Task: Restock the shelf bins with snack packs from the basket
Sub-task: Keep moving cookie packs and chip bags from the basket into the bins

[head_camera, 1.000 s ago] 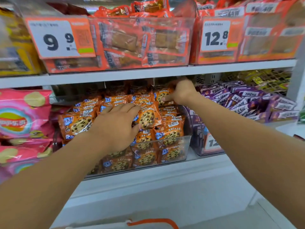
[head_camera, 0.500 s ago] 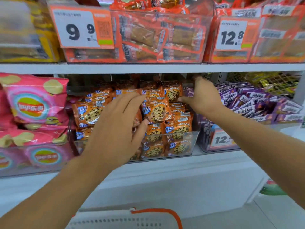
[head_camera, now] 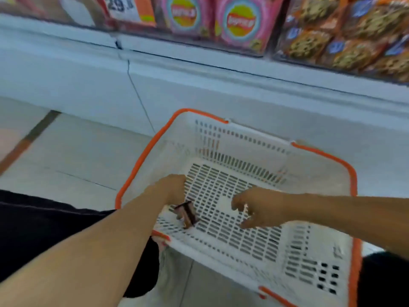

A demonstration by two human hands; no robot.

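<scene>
The left hand (head_camera: 174, 191) reaches down into the basket (head_camera: 254, 138), its fingers curled round a small dark pack (head_camera: 187, 212) that stands tilted on the slotted floor. The picture is blurred, so the pack's print cannot be read. The right hand (head_camera: 256, 207) is inside the basket too, just right of the pack and apart from it, with its fingers spread and loosely bent and nothing between them; its fingertips (head_camera: 235, 204) hang just over the floor near the middle.

Around both hands rise the white slotted walls of the basket, edged with an orange rim and orange handles. No other pack shows on the floor of the basket. It sits on the pale tiled ground, tight against the person's dark clothing below the left forearm.

Beyond the hands, past the far wall of the basket, runs the white base of the shelf (head_camera: 199, 69). Above it, up and right of the hands, stand orange cookie packs (head_camera: 345, 41) in a clear bin. Left of those are pink chip bags (head_camera: 241, 21), and further left a price tag (head_camera: 130, 7) with an orange edge.
</scene>
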